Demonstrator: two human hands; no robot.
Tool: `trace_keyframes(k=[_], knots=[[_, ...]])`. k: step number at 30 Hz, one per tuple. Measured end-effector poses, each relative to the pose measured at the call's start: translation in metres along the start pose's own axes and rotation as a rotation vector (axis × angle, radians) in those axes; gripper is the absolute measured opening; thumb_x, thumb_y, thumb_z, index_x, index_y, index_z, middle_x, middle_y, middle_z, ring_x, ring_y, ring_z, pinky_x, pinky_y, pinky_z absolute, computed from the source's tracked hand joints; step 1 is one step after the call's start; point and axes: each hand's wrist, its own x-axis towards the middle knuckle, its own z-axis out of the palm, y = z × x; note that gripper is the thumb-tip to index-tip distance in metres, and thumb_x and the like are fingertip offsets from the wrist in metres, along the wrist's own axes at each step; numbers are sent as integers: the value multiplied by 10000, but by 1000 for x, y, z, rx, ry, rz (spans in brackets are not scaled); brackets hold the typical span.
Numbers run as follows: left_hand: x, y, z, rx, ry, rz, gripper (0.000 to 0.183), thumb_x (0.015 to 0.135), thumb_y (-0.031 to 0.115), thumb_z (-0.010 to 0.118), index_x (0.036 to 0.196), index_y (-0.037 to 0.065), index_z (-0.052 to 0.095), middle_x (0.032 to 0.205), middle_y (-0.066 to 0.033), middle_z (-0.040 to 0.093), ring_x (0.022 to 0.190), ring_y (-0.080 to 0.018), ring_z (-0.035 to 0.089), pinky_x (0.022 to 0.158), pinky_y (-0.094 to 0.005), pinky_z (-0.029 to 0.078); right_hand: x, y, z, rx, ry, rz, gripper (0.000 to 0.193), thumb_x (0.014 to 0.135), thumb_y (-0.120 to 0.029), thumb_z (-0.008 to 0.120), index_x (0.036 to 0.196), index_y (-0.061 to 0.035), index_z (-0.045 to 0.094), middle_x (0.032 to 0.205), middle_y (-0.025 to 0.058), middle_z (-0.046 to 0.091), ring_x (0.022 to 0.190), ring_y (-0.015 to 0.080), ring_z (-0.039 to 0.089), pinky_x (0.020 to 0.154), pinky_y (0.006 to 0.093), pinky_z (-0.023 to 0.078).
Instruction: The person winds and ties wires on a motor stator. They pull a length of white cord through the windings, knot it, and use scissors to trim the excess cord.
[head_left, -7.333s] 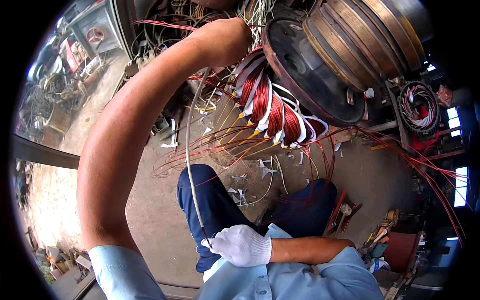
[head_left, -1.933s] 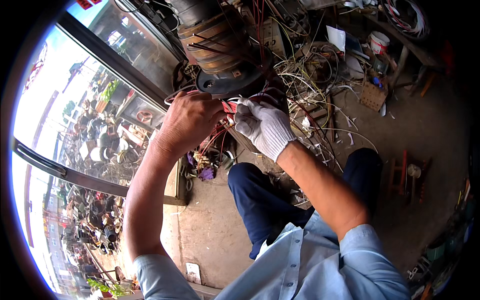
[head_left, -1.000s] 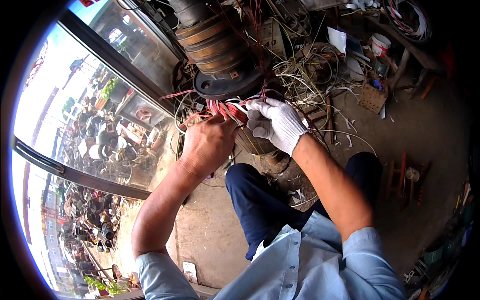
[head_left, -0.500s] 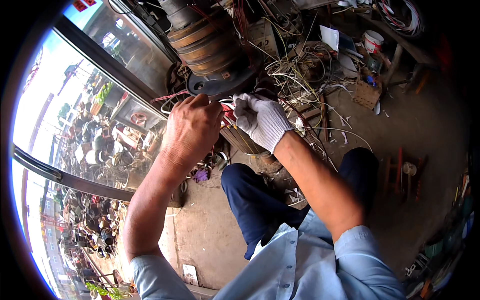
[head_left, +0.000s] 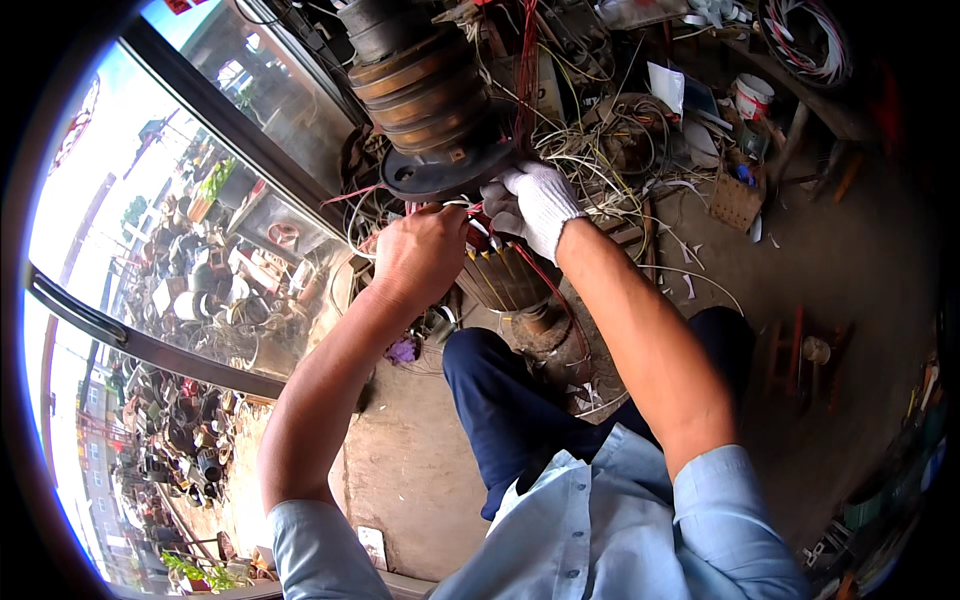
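Rings, three and brown, sit above one black disc; directly under its lower rim lies the red-and-white winding, partly covered, atop one slotted core. The bare left hand is at the winding's left side, fingers bent, tips hidden. The gloved right hand is at its right side, fingers curled. What either hand holds I cannot tell. Red wires above the disc's right edge are too bunched to count. One white bucket shows farther right; one reddish stool-like object is dim.
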Motion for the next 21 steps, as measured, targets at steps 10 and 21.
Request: trace_keyframes(k=[10, 21], knots=[[-5, 8, 41, -106, 208, -120, 173, 939, 194, 629, 1055, 92, 707, 1012, -124, 719, 917, -350, 702, 758, -442, 572, -15, 3, 14, 76, 107, -29, 170, 1040, -188, 577, 1163, -85, 631, 937, 67, 692, 796, 193, 702, 657, 318, 606], [9, 3, 68, -276, 222, -162, 201, 932, 226, 638, 1058, 77, 688, 1007, -169, 706, 912, -399, 695, 767, -500, 569, 3, -2, 8, 53, 109, -44, 166, 1054, -118, 514, 1175, -75, 619, 926, 78, 694, 770, 190, 705, 580, 289, 580]])
